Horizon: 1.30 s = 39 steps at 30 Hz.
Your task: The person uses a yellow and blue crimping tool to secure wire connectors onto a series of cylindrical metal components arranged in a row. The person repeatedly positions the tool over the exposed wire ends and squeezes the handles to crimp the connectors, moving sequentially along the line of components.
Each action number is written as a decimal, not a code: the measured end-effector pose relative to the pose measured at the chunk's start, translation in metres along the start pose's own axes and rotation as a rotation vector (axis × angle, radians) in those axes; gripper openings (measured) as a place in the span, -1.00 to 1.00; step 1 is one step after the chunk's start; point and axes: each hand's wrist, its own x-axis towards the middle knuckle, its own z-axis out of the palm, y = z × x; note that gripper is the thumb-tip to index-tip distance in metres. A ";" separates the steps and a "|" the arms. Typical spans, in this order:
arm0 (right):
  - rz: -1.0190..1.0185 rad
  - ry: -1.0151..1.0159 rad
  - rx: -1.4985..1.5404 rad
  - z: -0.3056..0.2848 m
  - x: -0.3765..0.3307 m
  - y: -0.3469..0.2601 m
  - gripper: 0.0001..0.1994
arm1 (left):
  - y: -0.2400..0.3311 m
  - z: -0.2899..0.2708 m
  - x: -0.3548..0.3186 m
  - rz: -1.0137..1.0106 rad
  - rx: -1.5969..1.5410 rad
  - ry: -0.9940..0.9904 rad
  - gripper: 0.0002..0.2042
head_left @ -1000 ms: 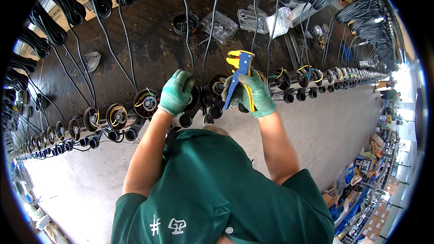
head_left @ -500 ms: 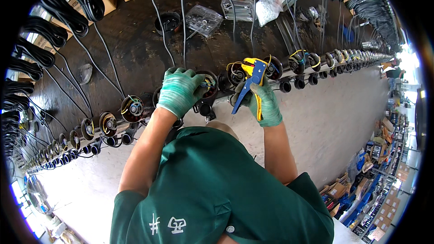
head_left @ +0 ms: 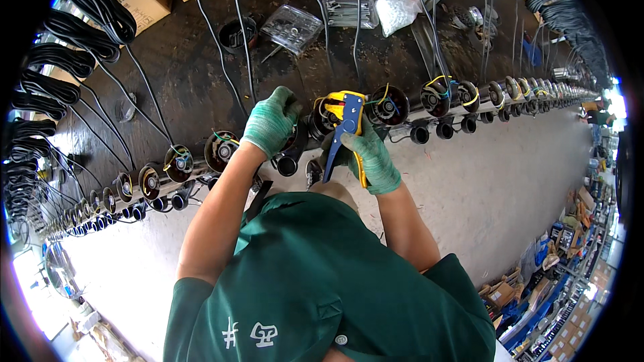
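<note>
My right hand (head_left: pixel 373 155), in a green knit glove, grips a wire stripper (head_left: pixel 346 127) with blue and yellow handles. Its yellow head lies over a round dark motor housing (head_left: pixel 320 121) that has wires inside. Just left of it, my gloved left hand (head_left: pixel 270 124) is closed with bent fingers, above another housing (head_left: pixel 292 139) that it partly covers. Whatever those fingers hold is hidden. To the right of the stripper sits an open housing (head_left: pixel 389 105) with a yellow-green wire poking out. One more open housing (head_left: pixel 221 150) stands beside my left wrist.
A long row of similar housings (head_left: pixel 151 182) runs both ways along the edge of the dark table (head_left: pixel 181 47). Black cables (head_left: pixel 216 47) rise from it to hanging coils (head_left: pixel 100 3). Beyond lie a round black bowl (head_left: pixel 236 35), clear boxes of hardware (head_left: pixel 292 28) and a white plastic bag (head_left: pixel 398 8).
The wire stripper has shifted left with my right hand, onto the neighbouring housing. My left hand's fingers have lifted and curled. The whole view has swung slightly.
</note>
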 end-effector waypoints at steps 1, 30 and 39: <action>0.004 -0.002 0.003 0.000 -0.001 -0.001 -0.30 | 0.004 0.002 0.000 -0.049 -0.037 -0.022 -0.77; 0.089 0.086 -0.260 0.023 -0.016 -0.007 -0.21 | -0.015 0.026 -0.031 0.225 -0.331 0.140 -0.83; 0.155 -0.070 -0.415 0.017 0.011 -0.024 -0.25 | -0.013 0.035 -0.032 0.209 -0.257 0.254 -0.81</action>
